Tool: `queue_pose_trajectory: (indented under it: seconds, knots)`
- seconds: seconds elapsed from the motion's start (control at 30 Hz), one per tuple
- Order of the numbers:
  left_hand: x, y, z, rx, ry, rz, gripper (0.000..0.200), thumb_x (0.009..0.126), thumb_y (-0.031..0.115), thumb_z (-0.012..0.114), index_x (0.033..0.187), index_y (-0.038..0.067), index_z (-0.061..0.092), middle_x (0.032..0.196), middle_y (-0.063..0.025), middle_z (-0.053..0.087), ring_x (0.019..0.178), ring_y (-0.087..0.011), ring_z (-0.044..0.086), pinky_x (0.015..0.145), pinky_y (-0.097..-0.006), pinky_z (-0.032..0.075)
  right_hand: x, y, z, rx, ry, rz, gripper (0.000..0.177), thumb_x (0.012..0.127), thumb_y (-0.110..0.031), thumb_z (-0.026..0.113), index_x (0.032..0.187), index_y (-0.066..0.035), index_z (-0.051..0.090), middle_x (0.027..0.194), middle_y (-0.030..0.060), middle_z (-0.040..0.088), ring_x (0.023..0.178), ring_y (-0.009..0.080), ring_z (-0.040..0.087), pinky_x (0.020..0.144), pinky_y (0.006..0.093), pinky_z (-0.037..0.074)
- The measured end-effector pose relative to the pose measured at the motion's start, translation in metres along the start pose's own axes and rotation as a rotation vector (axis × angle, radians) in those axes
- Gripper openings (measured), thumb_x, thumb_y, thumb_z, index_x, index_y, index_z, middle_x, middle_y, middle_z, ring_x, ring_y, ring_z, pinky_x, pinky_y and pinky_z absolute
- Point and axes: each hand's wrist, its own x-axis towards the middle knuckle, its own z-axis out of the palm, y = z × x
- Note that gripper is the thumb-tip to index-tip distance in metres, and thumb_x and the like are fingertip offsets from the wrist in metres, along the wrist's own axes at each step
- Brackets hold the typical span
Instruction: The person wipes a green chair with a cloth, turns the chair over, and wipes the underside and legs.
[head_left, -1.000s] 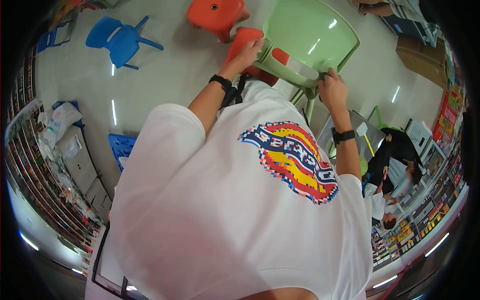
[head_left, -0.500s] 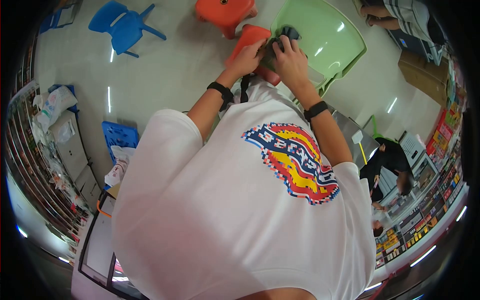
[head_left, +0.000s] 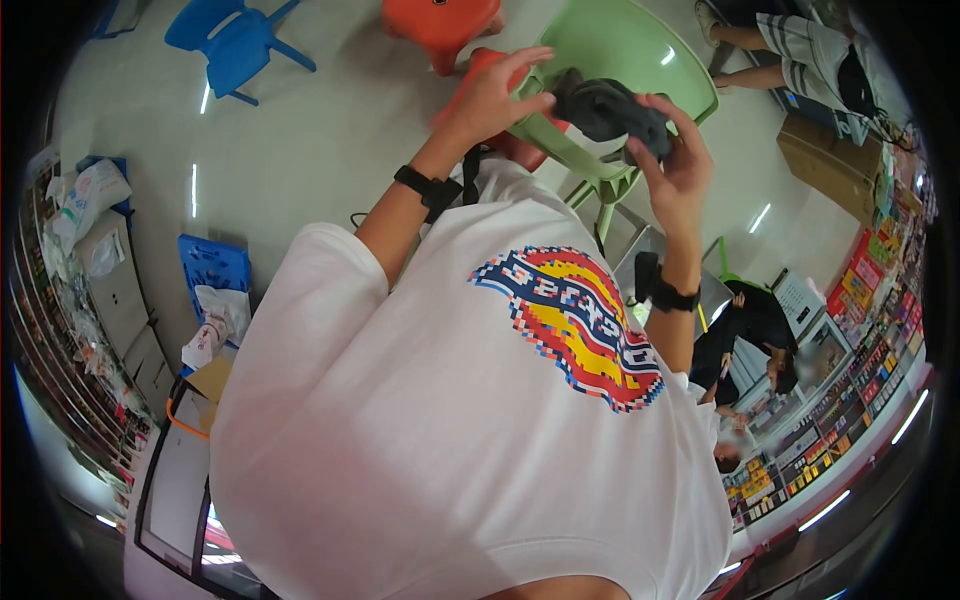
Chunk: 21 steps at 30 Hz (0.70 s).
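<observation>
A crumpled dark grey cloth [head_left: 600,108] hangs above the edge of the green plastic chair [head_left: 650,35]. My right hand [head_left: 682,160] pinches the cloth's right end between thumb and fingers. To its left, my left hand [head_left: 490,97] has its fingers spread, close to the cloth's other end, with nothing visible in it. Both wrists carry black bands. What kind of cloth item this is I cannot make out.
Red-orange stools [head_left: 440,25] stand beside the green chair, and a blue chair [head_left: 235,45] is farther left. At the right are a cardboard box [head_left: 830,165], a person's legs [head_left: 745,60], and a person in black [head_left: 755,330] bending near stocked shelves.
My hands have moved apart. The right hand has shifted right and toward me, stretching the bundled cloth out with it, while the left hand has opened and let go.
</observation>
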Motion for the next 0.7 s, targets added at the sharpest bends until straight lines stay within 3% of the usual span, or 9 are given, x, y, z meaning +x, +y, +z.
queue_pose_trajectory:
  seconds: [0.1,0.17,0.2,0.23,0.3,0.37,0.43,0.67,0.7]
  knots:
    - [0.006,0.053,0.005,-0.073,-0.134,0.237,0.068,0.088,0.021,0.081,0.149,0.008,0.053,0.146,-0.0111,0.061,0.134,-0.0226,0.058,0.109,-0.0350,0.049,-0.015,-0.035,-0.027,-0.026,-0.311,-0.231,0.057,0.076,0.018,0.071,0.130,0.002,0.064,0.129,0.0148,0.067,0.116,0.0266,0.066,0.103,0.0391,0.051]
    - [0.005,0.069,0.016,-0.359,-0.486,0.312,0.074,0.088,0.025,0.083,0.152,0.009,0.050,0.152,-0.0118,0.055,0.138,-0.0212,0.054,0.107,-0.0366,0.050,-0.014,-0.065,-0.052,-0.038,-0.435,-0.176,0.055,0.073,0.017,0.070,0.127,0.003,0.067,0.126,0.0155,0.068,0.117,0.0298,0.066,0.107,0.0419,0.048]
    - [0.000,0.075,0.024,-0.310,-0.536,0.209,0.057,0.090,0.028,0.082,0.139,0.006,0.061,0.123,-0.0085,0.069,0.111,-0.0159,0.066,0.091,-0.0324,0.056,-0.011,-0.071,-0.062,-0.144,-0.422,-0.188,0.053,0.074,0.017,0.069,0.126,0.004,0.067,0.124,0.0158,0.069,0.116,0.0299,0.066,0.106,0.0403,0.048]
    - [0.001,0.078,0.026,-0.313,-0.544,0.214,0.057,0.090,0.028,0.082,0.139,0.006,0.061,0.123,-0.0085,0.069,0.111,-0.0159,0.066,0.091,-0.0324,0.056,-0.011,-0.074,-0.067,-0.251,-0.409,-0.199,0.050,0.076,0.017,0.067,0.125,0.004,0.068,0.121,0.0161,0.070,0.115,0.0300,0.066,0.104,0.0387,0.049]
    - [0.006,0.081,0.028,-0.126,-0.701,0.021,0.037,0.091,0.034,0.082,0.104,0.002,0.072,0.077,-0.0060,0.063,0.073,-0.0154,0.056,0.067,-0.0326,0.050,-0.007,-0.070,-0.065,-0.333,-0.235,-0.150,0.050,0.077,0.013,0.070,0.126,0.001,0.069,0.116,0.0139,0.072,0.104,0.0270,0.069,0.094,0.0335,0.053]
    - [0.006,0.067,0.035,-0.158,-0.624,0.034,0.033,0.092,0.032,0.080,0.099,0.001,0.071,0.072,-0.0062,0.060,0.068,-0.0150,0.053,0.064,-0.0328,0.048,-0.005,-0.065,-0.066,-0.804,-0.048,0.109,0.052,0.077,0.009,0.074,0.127,-0.004,0.069,0.109,0.0121,0.072,0.091,0.0252,0.071,0.083,0.0324,0.055]
    - [0.003,0.060,0.038,-0.227,-0.460,0.040,0.029,0.095,0.028,0.076,0.088,0.000,0.070,0.062,-0.0065,0.054,0.058,-0.0143,0.045,0.058,-0.0331,0.042,-0.013,-0.027,-0.077,-0.793,-0.074,0.071,0.050,0.078,0.000,0.080,0.126,-0.007,0.071,0.103,0.0129,0.071,0.082,0.0278,0.071,0.077,0.0361,0.056]
    - [-0.007,0.078,0.028,-0.148,-0.531,0.151,0.020,0.100,0.021,0.069,0.101,0.000,0.066,0.080,-0.0091,0.066,0.070,-0.0183,0.060,0.066,-0.0331,0.047,-0.030,-0.002,-0.066,-0.856,-0.285,0.168,0.040,0.078,-0.020,0.086,0.111,-0.002,0.074,0.103,0.0178,0.072,0.088,0.0361,0.071,0.078,0.0421,0.055]
    - [-0.008,0.086,0.028,-0.148,-0.535,0.151,0.020,0.100,0.021,0.069,0.101,0.000,0.066,0.080,-0.0091,0.066,0.070,-0.0183,0.060,0.066,-0.0331,0.047,-0.030,-0.002,-0.057,-0.963,-0.213,-0.064,0.038,0.079,-0.020,0.086,0.109,-0.001,0.074,0.101,0.0180,0.071,0.087,0.0374,0.069,0.076,0.0432,0.054]
